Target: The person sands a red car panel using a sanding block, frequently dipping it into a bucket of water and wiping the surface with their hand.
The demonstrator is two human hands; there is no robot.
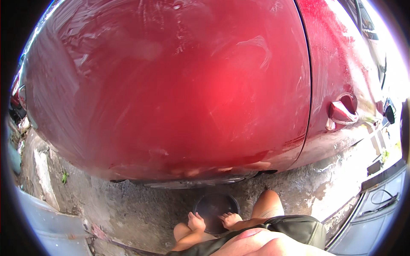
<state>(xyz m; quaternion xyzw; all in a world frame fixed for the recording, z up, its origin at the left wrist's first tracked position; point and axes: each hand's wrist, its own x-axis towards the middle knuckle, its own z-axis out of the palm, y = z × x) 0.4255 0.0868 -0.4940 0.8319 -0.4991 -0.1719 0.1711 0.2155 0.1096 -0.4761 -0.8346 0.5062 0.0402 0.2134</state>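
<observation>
Low at the lower middle, a dark round bucket [216, 200] stands on the ground between my legs. My left hand [196, 222] is at its left side, fingers slightly apart, with nothing seen in it. On the other side, my right hand [231, 220] reaches over the bucket's right edge with its fingers stretched out and no object showing in them. The inside of the bucket is dark, so its contents cannot be made out. Above the hands rises a red car's body panel [192, 98], marked with whitish streaks and smears.
A door handle [343, 113] stands out on the car's right part, past a dark seam. Part of a wheel [196, 184] shows under the panel. Rough concrete ground [128, 209] lies below. Blue-grey metal sheets [55, 226] are at the lower left, with a similar panel [371, 226] lower right.
</observation>
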